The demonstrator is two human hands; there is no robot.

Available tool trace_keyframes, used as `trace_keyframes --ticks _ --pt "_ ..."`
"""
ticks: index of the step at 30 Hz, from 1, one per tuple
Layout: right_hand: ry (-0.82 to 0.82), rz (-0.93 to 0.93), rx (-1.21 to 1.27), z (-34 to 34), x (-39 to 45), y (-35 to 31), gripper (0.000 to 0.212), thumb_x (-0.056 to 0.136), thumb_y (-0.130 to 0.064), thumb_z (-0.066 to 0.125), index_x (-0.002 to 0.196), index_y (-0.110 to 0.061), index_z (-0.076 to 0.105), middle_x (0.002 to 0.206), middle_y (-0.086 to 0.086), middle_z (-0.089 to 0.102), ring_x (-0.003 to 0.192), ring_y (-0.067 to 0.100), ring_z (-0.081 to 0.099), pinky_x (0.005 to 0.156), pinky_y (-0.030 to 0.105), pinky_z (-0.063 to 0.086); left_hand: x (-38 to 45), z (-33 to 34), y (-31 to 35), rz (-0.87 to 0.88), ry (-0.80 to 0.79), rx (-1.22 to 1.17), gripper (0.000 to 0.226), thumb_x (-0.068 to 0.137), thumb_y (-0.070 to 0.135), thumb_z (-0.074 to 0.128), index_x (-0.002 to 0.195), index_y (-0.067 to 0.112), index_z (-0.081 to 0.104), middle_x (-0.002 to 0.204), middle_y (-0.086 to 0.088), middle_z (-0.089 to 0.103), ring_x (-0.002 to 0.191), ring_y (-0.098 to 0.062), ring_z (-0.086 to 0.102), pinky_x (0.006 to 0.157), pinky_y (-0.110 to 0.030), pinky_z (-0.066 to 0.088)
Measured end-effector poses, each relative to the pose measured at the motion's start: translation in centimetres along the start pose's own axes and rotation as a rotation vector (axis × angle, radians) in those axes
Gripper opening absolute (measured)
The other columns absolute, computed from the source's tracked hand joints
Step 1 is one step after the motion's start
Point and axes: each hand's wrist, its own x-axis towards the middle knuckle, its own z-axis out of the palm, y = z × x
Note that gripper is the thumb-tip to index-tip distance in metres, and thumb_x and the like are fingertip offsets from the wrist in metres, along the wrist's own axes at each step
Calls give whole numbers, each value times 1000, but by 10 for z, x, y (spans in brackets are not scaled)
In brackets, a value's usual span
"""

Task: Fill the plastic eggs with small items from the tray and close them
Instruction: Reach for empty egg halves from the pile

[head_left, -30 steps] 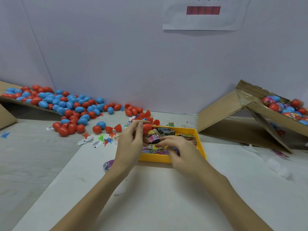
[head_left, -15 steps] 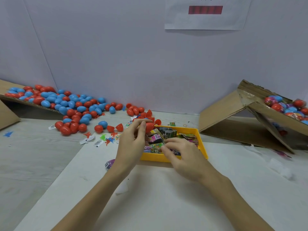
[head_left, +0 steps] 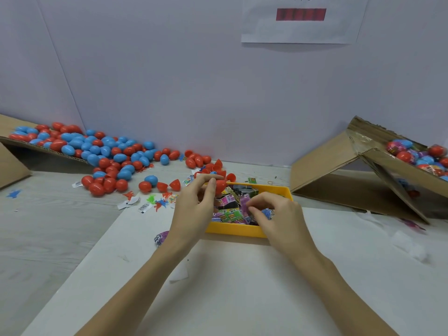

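A yellow tray [head_left: 242, 229] full of small printed packets [head_left: 229, 215] sits on the white mat in front of me. My left hand [head_left: 194, 209] holds a red egg half [head_left: 221, 186] between thumb and fingers above the tray's left end. Inside the tray, my right hand [head_left: 276, 214] pinches at a small packet with curled fingertips; the packet is mostly hidden. Loose red and blue eggs [head_left: 104, 154] lie heaped at the back left.
A tilted cardboard box [head_left: 339, 166] at the right holds filled eggs [head_left: 417, 154]. Cardboard flaps [head_left: 12, 166] stand at the far left. Tiny plastic figures and paper tags [head_left: 150, 202] are scattered left of the tray. A purple packet [head_left: 161, 237] lies by my left wrist.
My right hand has shifted slightly right within the tray and its fingers have curled tighter on a packet. My left hand keeps the red egg half in place.
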Motion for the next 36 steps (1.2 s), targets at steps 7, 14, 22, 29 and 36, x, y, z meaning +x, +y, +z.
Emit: trace_keyframes --ticks 7,14,22,29,36 --pt "77 138 152 -4 1 3 34 87 -20 82 114 -29 64 83 -12 75 86 -3 70 71 10 53 -1 2 0 -14 -79 11 16 96 26 69 113 25 69 98 0 74 84 -13 74 72 -26 62" --pt "80 62 62 -3 0 2 17 81 -25 86 90 -17 74 82 -9 70 84 0 64 71 8 47 -5 5 -2 61 -163 220 28 102 9 49 96 31 66 105 15 61 105 1 57 82 -12 45" --pt "72 -211 -180 3 -5 -9 19 84 -25 84 86 -18 67 82 -6 64 80 17 60 78 42 48 -11 15 -4 155 -121 318 22 92 47 68 90 26 74 92 11 62 93 -2 58 76 -14 46" --pt "28 -296 -290 -1 -3 -10 20 84 -30 83 89 -17 68 88 -3 65 87 22 62 81 44 48 -8 8 1 26 -201 135 2 89 31 77 87 31 78 88 17 71 95 6 61 76 -10 51" --pt "26 4 258 -3 -9 -11 26 98 -36 64 121 -24 63 106 -17 68 107 1 64 88 19 53 -5 5 -1 16 -81 202 14 94 33 71 101 24 77 101 10 69 99 -6 62 80 -15 52"
